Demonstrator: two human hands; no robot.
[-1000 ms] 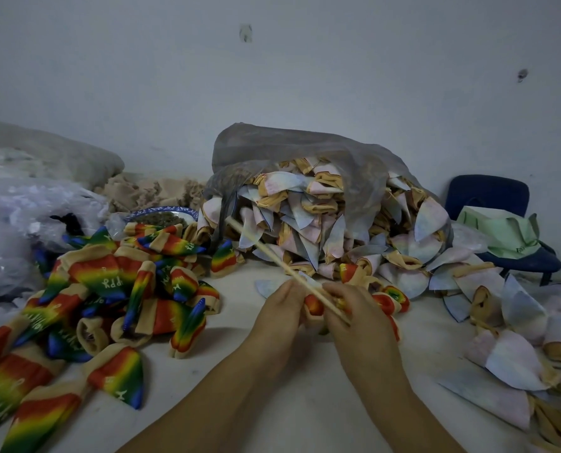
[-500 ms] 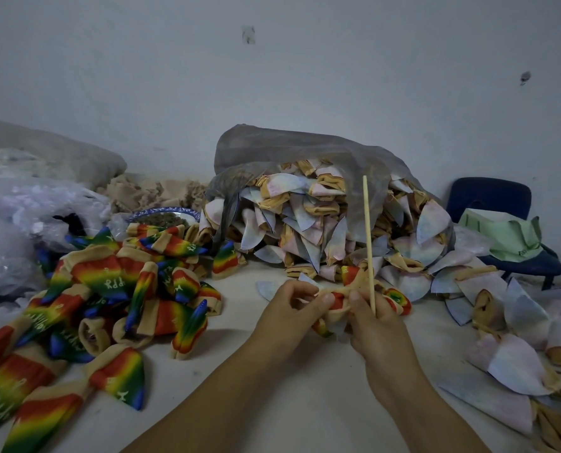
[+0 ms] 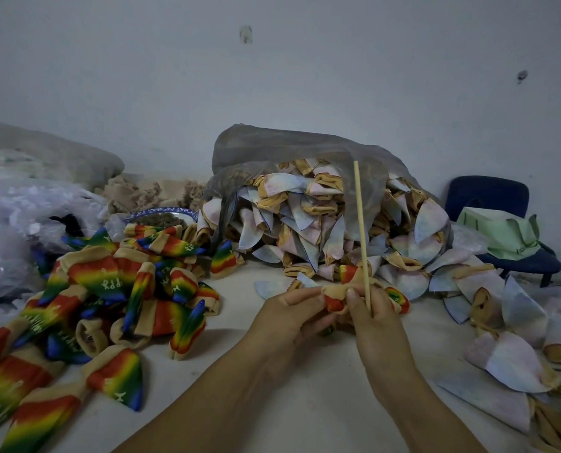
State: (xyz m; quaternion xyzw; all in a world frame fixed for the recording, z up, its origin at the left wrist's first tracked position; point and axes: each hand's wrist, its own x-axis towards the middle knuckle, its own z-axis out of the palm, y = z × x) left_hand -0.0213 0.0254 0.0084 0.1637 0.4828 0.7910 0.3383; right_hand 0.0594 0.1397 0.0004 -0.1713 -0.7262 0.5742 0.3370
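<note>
so the rainbow fabric piece [image 3: 334, 300] is held just above the table [image 3: 272, 403], right in front of the see-through bag [image 3: 272, 148] stuffed with pale pieces. left hand [image 3: 289, 318] pinches its tan edge, right hand [image 3: 373, 318] pinches the other side and also grips a thin wooden stick [image 3: 361, 230] standing nearly upright. hands are close together, both clamped on that one piece. rainbow heap [image 3: 115, 289] lies off to the left, blue chair [image 3: 488, 197] far right

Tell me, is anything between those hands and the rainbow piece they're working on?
Nothing visible: the left hand and right hand both pinch the rainbow piece, and the right also holds the wooden stick upright.
</note>
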